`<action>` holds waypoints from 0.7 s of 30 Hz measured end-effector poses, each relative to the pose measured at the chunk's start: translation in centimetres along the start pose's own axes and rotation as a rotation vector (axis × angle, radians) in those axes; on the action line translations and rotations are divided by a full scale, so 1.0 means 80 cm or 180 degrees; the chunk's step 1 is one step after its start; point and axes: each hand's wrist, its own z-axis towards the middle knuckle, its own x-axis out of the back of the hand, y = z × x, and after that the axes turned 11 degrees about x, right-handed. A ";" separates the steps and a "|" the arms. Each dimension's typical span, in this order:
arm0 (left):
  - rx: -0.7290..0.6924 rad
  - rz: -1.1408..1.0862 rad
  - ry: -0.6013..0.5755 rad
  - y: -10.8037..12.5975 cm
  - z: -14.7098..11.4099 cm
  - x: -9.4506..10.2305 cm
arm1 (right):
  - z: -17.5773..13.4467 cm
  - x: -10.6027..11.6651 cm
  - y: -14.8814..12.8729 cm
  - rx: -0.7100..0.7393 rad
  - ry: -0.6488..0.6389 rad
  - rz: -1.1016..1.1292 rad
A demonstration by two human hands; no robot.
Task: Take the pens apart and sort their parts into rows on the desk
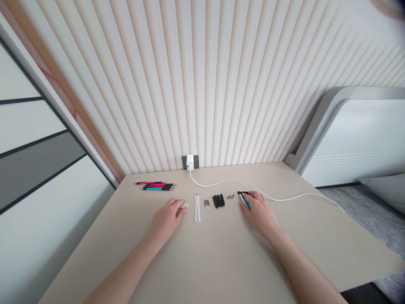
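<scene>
My left hand rests on the table, its thumb and fingers closed around a cluster of small whitish pieces. To the right of it lie several thin white refill tubes, a few small grey metal pieces, a row of black grips and some tiny metal springs or tips. At the row's right end, my right hand curls around a group of pen barrels, one teal and others dark. My palm and fingers hide part of the barrels.
Several whole pens, red and teal with black, lie at the back left of the table. A white cable runs from a charger across the back and off the right edge. The ribbed wall closes the far side.
</scene>
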 end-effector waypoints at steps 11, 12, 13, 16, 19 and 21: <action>0.0022 0.0051 0.0013 0.000 -0.001 0.000 | 0.000 0.004 -0.002 0.0033 -0.0071 -0.0021; 0.0026 0.0056 0.0011 0.000 -0.001 0.000 | 0.000 0.004 -0.002 0.0032 -0.0085 -0.0029; 0.0031 0.0062 0.0008 0.001 -0.001 0.001 | 0.000 0.004 -0.002 0.0030 -0.0099 -0.0037; 0.0046 0.0071 -0.0010 0.002 -0.001 0.001 | 0.000 0.003 -0.002 0.0019 -0.0132 -0.0059; 0.0044 0.0052 -0.0011 0.002 0.000 0.001 | 0.000 0.001 -0.002 0.0012 -0.0145 -0.0077; 0.0042 0.0043 -0.0013 0.001 0.000 0.001 | 0.000 0.001 -0.002 0.0008 -0.0132 -0.0070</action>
